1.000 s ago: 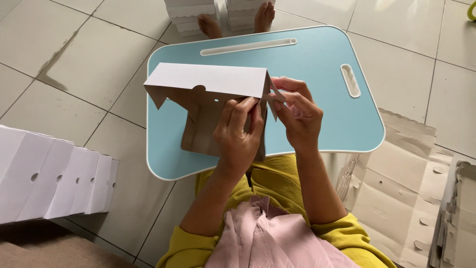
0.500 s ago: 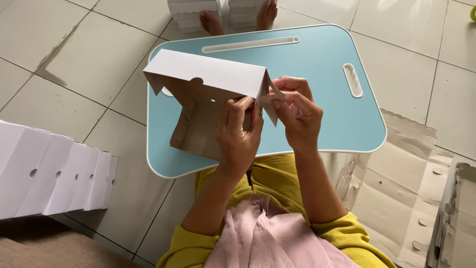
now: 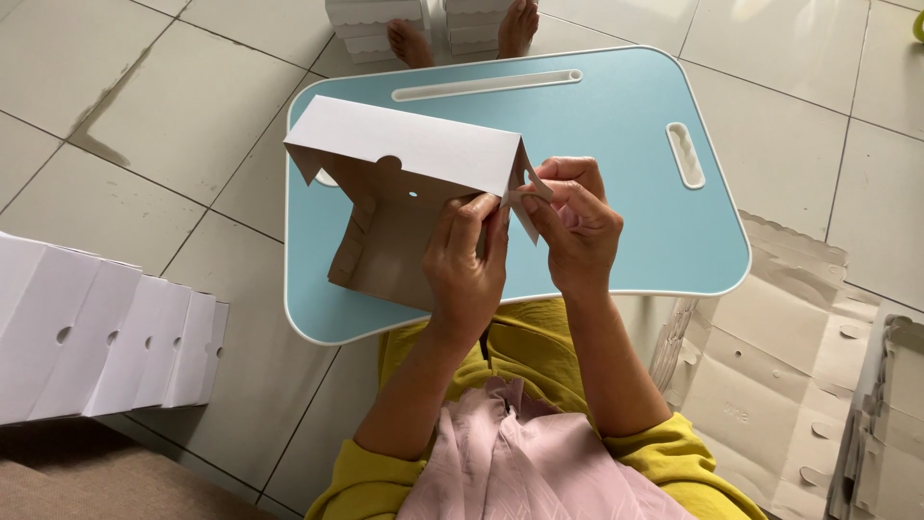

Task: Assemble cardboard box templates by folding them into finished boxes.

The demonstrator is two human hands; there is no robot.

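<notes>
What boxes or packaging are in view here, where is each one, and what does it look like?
Half-folded carton: held by left hand and right hand over the blue lap table; white outside, brown inside.
Folded white boxes: row on the floor, left, with round holes.
Flat carton blanks: floor, right; brown, scalloped edges.
White box stacks: top, by bare feet.

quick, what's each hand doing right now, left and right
Left hand: closed on the half-folded white cardboard box, fingers on its right end.
Right hand: closed, pinching the box's small end flap above the blue lap table.
</notes>
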